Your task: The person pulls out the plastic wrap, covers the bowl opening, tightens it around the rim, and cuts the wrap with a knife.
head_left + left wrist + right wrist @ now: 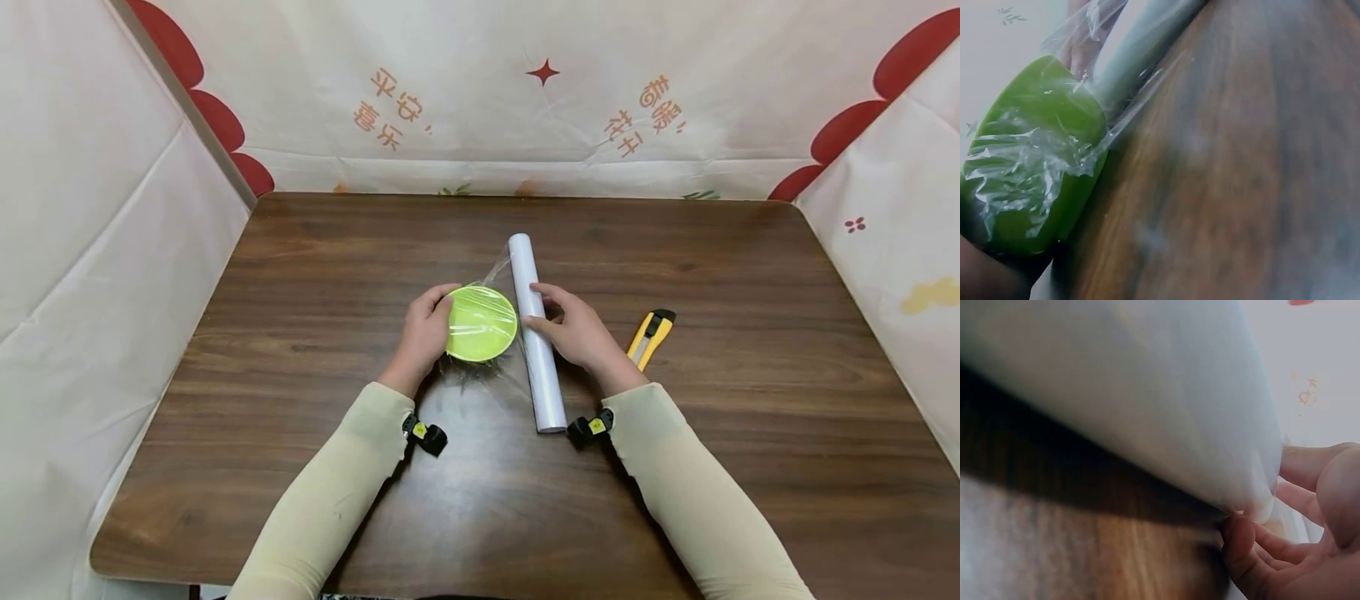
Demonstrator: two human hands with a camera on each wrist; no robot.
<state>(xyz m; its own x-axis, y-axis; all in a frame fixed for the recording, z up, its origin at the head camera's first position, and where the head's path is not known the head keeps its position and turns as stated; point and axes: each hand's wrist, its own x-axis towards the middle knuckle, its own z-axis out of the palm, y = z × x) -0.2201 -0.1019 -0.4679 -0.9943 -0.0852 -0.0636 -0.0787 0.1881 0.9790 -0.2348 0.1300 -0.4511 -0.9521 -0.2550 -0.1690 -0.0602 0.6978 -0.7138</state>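
A lime-green bowl [482, 327] sits near the middle of the table, clear cling film [1022, 169] stretched and wrinkled over its top. My left hand [424, 335] grips the bowl's left edge, with the thumb on the rim; its fingers underneath are hidden. Just right of the bowl lies a long white roll of cling film [544, 375], tilted slightly, and a sheet of film runs from it to the bowl. My right hand [581, 330] holds the roll around its middle, thumb on the near side and fingers beyond. In the right wrist view the roll [1147, 394] fills the upper part.
A yellow utility knife [649, 337] with a black end lies right of the right hand, partly behind the forearm. The brown wooden table [300, 433] has white printed cloth [480, 117] hanging at its back and sides.
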